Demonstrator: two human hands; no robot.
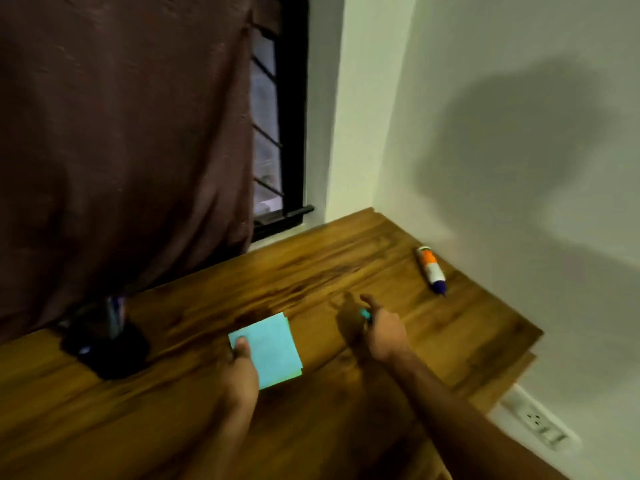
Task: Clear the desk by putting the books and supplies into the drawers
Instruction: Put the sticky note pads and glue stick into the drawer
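Note:
A light blue pad of sticky notes is at the middle of the wooden desk, and my left hand grips its near left corner with the thumb on top. To the right, my right hand is closed around a small teal object that pokes out near the thumb; what it is stays unclear. A glue bottle, white and orange with a blue cap, lies on its side near the desk's far right corner. No drawers are in view.
A dark pen holder with pens stands at the desk's left, below a brown curtain. A barred window is behind the desk. White wall runs along the right, with a power socket below the desk edge.

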